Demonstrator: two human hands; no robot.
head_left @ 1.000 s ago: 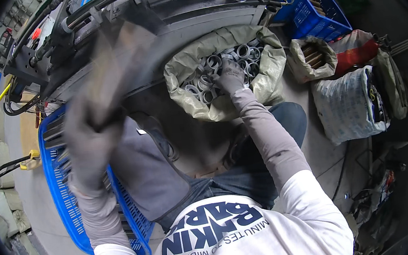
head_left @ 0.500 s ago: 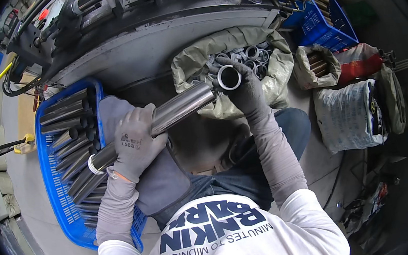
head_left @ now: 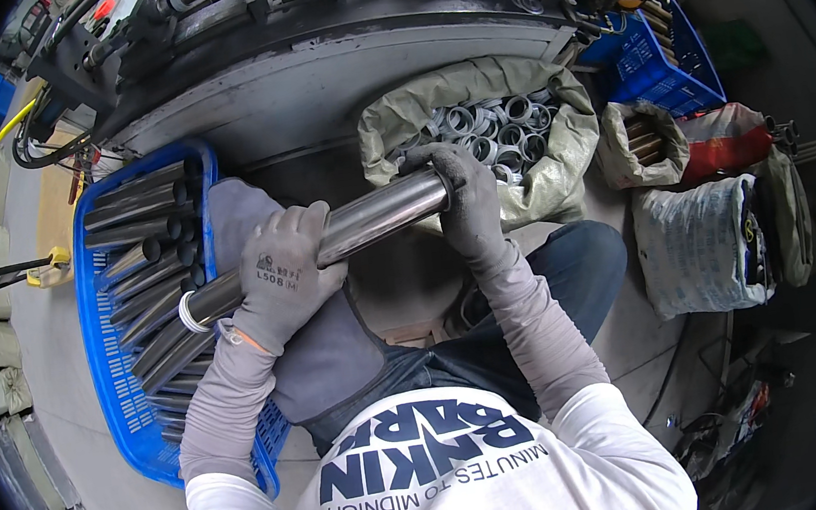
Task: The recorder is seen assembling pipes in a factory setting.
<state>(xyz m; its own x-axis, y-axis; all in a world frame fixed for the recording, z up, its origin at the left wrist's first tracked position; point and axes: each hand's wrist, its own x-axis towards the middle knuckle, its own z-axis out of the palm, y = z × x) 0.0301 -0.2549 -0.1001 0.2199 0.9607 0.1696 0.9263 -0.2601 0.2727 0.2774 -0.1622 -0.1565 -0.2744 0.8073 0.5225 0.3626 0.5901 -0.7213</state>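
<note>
A shiny metal tube (head_left: 379,220) lies slanted across my lap, its right end higher in the picture. My left hand (head_left: 289,274), in a grey glove, is wrapped round its middle. Near the tube's left end sits a white ring (head_left: 192,313). At the right end my gloved right hand (head_left: 470,198) is closed over the tube's mouth, with its thumb and fingers around the rim. The metal ring in that hand is mostly hidden by the glove, so how far it sits on the tube cannot be told.
To the left stands a blue basket (head_left: 113,389) with several metal tubes (head_left: 139,235). Ahead is an open woven sack (head_left: 561,187) of loose metal rings (head_left: 505,133). A machine bench (head_left: 327,78) spans the far side. Smaller sacks (head_left: 694,248) and a blue crate (head_left: 654,76) stand right.
My right hand has brought the metal ring left against the tube's right end and closed over it. My left hand and the tube have shifted slightly right in view.
</note>
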